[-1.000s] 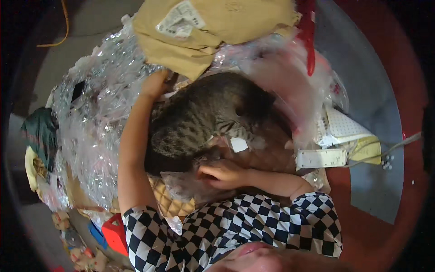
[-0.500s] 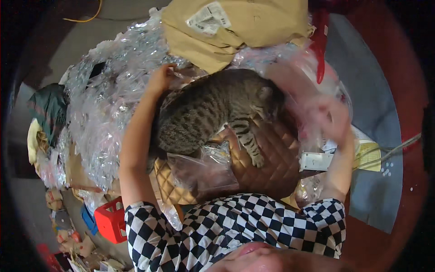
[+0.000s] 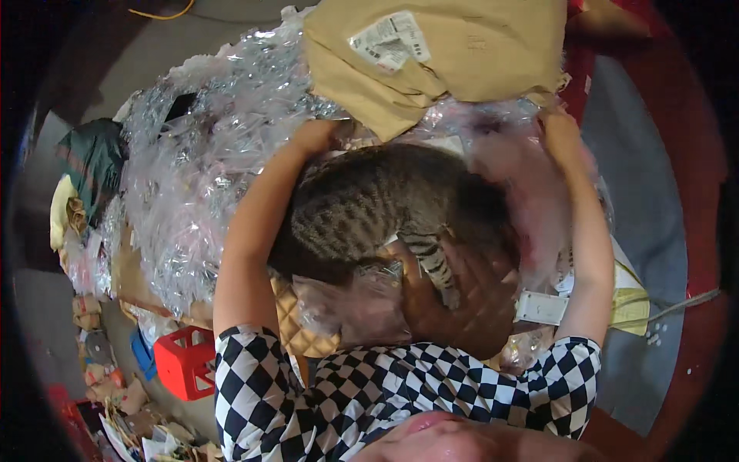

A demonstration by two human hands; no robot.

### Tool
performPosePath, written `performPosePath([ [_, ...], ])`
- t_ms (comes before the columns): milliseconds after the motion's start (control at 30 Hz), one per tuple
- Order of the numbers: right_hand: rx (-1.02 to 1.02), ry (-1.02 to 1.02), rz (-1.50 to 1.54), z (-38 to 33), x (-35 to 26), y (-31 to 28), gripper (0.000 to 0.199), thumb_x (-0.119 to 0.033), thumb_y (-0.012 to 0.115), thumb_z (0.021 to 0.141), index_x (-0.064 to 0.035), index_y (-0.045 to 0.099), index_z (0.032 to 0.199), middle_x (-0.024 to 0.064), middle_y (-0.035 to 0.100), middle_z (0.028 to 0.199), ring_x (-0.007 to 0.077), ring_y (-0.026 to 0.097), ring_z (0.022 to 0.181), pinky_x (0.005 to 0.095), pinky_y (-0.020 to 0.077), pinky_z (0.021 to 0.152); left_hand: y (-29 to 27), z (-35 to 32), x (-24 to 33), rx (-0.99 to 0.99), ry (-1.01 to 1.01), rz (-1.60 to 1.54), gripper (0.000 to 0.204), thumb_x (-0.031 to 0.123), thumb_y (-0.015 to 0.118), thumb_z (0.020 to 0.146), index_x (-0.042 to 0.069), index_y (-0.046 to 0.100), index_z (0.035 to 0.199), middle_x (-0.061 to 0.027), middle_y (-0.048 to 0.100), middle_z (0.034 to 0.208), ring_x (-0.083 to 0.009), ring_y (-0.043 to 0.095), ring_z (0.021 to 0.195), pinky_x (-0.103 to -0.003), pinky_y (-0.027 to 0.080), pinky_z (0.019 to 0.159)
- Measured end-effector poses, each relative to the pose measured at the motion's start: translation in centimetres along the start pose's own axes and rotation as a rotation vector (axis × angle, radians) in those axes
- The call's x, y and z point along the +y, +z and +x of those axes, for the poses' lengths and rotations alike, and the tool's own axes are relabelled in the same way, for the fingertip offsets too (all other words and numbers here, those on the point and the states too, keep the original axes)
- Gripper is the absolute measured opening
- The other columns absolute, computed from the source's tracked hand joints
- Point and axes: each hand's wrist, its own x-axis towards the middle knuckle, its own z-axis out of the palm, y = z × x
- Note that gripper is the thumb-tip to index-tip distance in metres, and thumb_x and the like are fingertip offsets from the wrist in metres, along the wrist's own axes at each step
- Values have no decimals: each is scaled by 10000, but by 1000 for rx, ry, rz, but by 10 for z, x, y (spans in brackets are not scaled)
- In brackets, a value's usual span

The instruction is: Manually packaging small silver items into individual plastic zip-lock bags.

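A striped tabby cat [image 3: 350,204] lies curled on a brown quilted cushion [image 3: 483,308] in front of me, one foreleg stretched toward me. Both my arms reach around it. Beyond the cat's back, at the edge of the plastic heap, my left hand [image 3: 317,136] has its fingers curled; what they hold is hidden. My right hand [image 3: 560,131] is closed at the top of a translucent pinkish plastic bag [image 3: 523,181], beside the lower right corner of a tan sack [image 3: 493,58]. The bag is smeared by motion next to the cat's head. A flat clear bag [image 3: 362,308] lies by the cat's belly.
A large heap of clear plastic packets [image 3: 185,192] spreads to the left. A white box-like piece [image 3: 541,307] and a yellow paper [image 3: 630,304] sit at right. A red stool [image 3: 185,363] stands at lower left, near a dark green bag [image 3: 94,165].
My right hand has moved up and away from me, to the sack's corner. My left hand sits slightly farther right in view. The whole scene has shifted a little; the cat stays curled.
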Motion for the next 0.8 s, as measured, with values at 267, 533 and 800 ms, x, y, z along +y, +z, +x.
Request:
performPosePath([
  [267,256,-47,-50,3,-6,-3,203,-150,627,797,-45,634,971,116,616,1152,299,569,1118,419,505,872,-2,3,-19,77,-237,-412,312,180,726,735,33,672,1004,-128,691,809,-255,666,727,-394,517,685],
  [533,266,-74,213,-19,-10,-41,114,-118,649,785,-32,625,855,107,619,952,306,593,906,410,490,749,-39,5,-11,-75,-273,-512,222,222,697,808,4,670,841,-66,662,757,-161,580,702,-338,475,670],
  [800,146,237,1091,-36,69,0,143,-193,683,878,-61,628,883,-28,573,803,68,519,767,244,439,691,-11,16,25,-92,-116,-230,215,223,713,736,82,701,899,-150,676,847,-277,654,789,-399,503,728],
])
